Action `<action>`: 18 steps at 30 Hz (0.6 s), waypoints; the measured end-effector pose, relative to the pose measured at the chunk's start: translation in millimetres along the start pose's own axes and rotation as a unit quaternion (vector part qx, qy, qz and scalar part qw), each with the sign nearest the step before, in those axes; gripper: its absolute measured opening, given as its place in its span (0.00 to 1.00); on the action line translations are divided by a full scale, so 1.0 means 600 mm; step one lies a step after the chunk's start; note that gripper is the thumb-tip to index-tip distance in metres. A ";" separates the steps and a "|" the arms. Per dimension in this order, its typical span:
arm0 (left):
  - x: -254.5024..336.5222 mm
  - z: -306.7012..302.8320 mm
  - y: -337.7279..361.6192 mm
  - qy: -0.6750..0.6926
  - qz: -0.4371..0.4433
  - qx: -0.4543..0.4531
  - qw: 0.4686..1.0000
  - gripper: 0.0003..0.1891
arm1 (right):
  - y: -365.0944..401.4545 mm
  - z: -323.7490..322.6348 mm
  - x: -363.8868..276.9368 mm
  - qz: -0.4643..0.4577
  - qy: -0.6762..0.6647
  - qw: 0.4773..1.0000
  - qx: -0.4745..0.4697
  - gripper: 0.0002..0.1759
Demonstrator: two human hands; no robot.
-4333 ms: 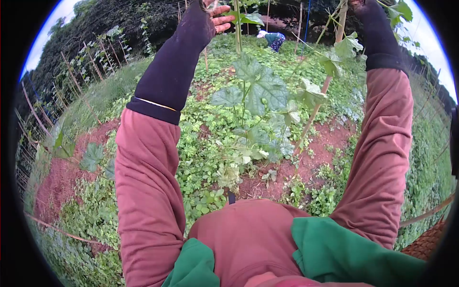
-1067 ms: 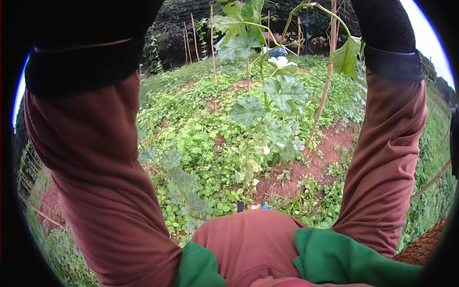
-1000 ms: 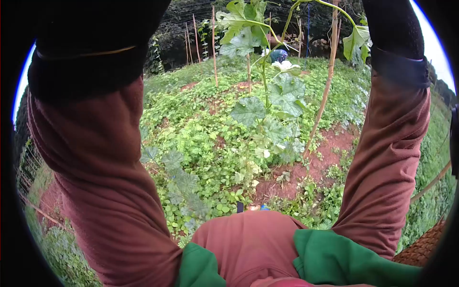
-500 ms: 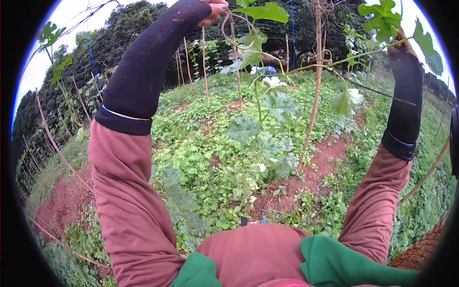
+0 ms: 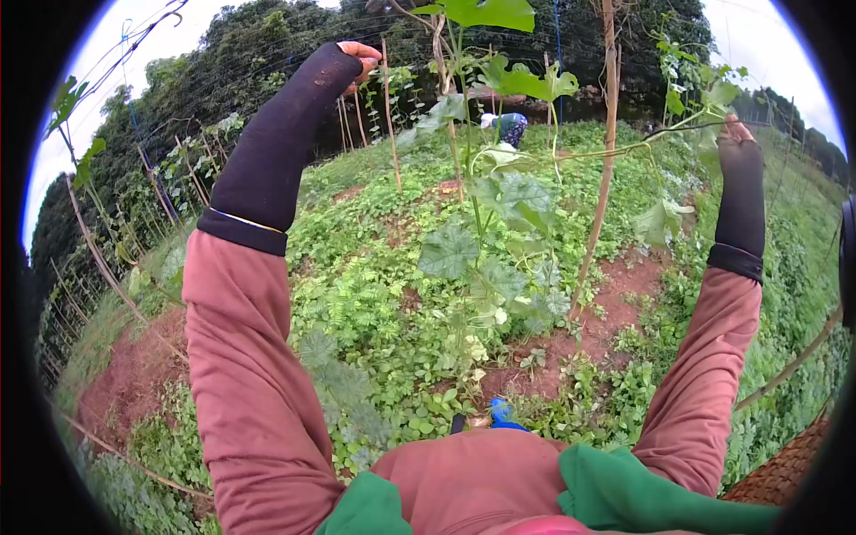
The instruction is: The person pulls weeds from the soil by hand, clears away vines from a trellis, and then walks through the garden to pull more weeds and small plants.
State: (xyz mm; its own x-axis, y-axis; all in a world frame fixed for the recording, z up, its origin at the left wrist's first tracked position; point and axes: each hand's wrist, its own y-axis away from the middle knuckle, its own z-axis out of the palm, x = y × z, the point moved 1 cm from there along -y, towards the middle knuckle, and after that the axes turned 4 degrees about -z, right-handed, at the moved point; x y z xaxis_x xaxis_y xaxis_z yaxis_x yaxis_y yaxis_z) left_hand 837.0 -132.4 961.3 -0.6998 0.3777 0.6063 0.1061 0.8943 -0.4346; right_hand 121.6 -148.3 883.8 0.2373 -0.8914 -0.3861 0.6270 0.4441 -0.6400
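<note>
My left hand (image 5: pixel 362 62) is raised at the upper left in a dark sleeve, fingers stretched forward and apart, with nothing visible between them. A thin wooden stake stands just behind its fingertips. At the upper right, my right hand (image 5: pixel 738 131) is closed around a climbing vine (image 5: pixel 593 153) at its leafy end. From there the vine runs left past an upright wooden pole (image 5: pixel 610 107). Large lobed leaves (image 5: pixel 486 12) hang at the top middle, and a pale leaf (image 5: pixel 662 221) droops below the vine.
A person (image 5: pixel 508 127) bends over among the plants farther back. Several stakes (image 5: pixel 390 116) and strung wires stand about the plot. Low green plants flank a strip of reddish soil (image 5: pixel 615 285). A woven basket (image 5: pixel 780 464) is at my lower right.
My left hand has moved down and left, away from the curled stem near the top. My right hand has come lower, and the vine's right end has shifted with it.
</note>
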 end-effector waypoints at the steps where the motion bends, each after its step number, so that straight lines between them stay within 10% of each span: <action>1: -0.003 0.001 -0.006 -0.029 0.023 0.023 0.999 0.15 | -0.016 0.038 0.016 0.056 -0.104 0.992 0.042 0.14; 5: -0.026 0.001 -0.085 -0.069 0.107 0.061 0.990 0.16 | -0.095 0.107 0.111 0.181 -0.096 0.975 -0.089 0.10; 14: 0.060 0.040 -0.258 -0.192 0.125 0.088 0.969 0.16 | -0.174 0.416 0.385 0.147 -0.045 0.969 -0.194 0.15; 18: 0.051 0.043 -0.294 -0.262 0.068 0.078 0.959 0.16 | -0.113 0.602 0.429 0.206 -0.172 0.957 -0.111 0.18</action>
State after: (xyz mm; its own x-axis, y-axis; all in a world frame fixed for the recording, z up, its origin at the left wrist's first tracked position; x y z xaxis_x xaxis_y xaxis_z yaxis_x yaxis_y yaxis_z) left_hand 778.5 -284.6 1039.2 -0.9504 0.2796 0.1360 0.1434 0.7823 -0.6061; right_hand 408.3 -440.8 1067.9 0.6853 -0.5958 -0.4189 0.2625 0.7386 -0.6209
